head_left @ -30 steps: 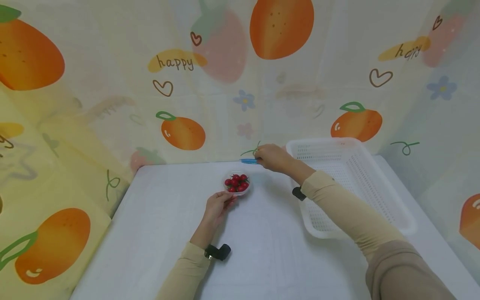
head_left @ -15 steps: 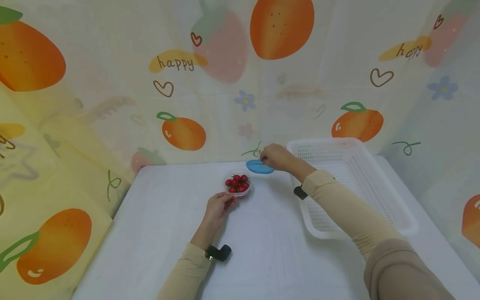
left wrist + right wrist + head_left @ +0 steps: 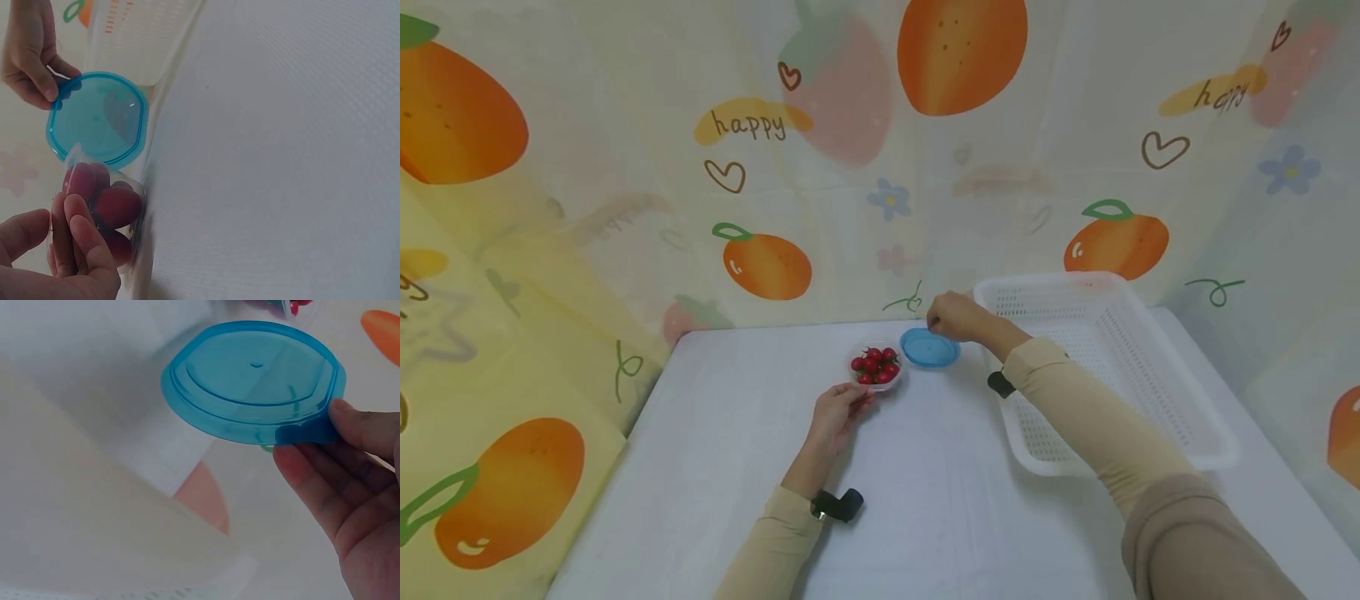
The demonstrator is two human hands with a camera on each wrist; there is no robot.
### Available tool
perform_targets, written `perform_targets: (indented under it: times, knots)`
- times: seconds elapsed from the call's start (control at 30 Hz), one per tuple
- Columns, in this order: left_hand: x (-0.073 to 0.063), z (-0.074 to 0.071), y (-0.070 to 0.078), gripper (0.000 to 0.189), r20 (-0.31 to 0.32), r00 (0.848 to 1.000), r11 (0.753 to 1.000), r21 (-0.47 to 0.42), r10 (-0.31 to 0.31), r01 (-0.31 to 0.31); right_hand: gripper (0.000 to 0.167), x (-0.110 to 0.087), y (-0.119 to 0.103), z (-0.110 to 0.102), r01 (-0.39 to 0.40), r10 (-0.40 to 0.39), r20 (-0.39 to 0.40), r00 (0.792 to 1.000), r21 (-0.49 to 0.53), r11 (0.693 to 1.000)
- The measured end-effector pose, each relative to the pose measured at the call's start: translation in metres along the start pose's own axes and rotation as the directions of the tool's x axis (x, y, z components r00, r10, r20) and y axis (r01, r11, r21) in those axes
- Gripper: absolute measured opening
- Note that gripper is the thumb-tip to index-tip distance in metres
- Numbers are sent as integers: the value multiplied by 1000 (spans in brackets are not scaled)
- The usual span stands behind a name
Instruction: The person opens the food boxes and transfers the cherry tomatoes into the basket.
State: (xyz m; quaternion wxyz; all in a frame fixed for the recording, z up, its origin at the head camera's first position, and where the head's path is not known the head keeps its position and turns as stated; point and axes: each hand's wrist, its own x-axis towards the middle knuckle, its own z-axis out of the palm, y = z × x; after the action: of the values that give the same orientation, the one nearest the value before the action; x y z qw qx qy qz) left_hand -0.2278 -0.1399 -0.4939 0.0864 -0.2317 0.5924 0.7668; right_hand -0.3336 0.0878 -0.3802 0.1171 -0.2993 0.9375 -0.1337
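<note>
A small clear plastic container [image 3: 876, 386] holding several cherry tomatoes [image 3: 871, 365] stands on the white table. My left hand [image 3: 838, 410] pinches its near edge, thumb on one side and fingers along the other, as the left wrist view shows. Just right of the container, my right hand [image 3: 957, 317] holds a translucent blue lid [image 3: 930, 348] apart from it. In the right wrist view, thumb and fingers pinch the tab at the edge of the lid [image 3: 256, 375]. The lid is tilted, its broad face showing in the head view.
A large white perforated basket [image 3: 1022, 454] stands on the right of the table [image 3: 715, 450], partly behind my right forearm. A fruit-printed cloth [image 3: 842, 242] hangs just beyond the table's back edge.
My right hand has moved slightly right and turned the lid from nearly edge-on to broad face, lowering it beside the container. My left hand has stayed at the container.
</note>
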Motion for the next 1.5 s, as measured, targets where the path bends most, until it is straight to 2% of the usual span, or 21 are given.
perform_targets:
  times: [0.4,0.63,1.07,1.5]
  knots:
    - [2,-1,-1,26,-2,1000,1000,-10,-1,1,19,10,5,3,-39,39,21,999,16,999]
    - [2,-1,0,26,5,1000,1000,-20,10,-10,28,18,3,4,-77,76,22,997,7,997]
    - [3,-1,0,24,12,1000,1000,-23,14,-13,30,26,-4,13,-184,185,53,981,-24,983]
    - [3,0,0,28,6,1000,1000,-4,5,-5,21,38,-5,35,-242,255,68,965,-156,958]
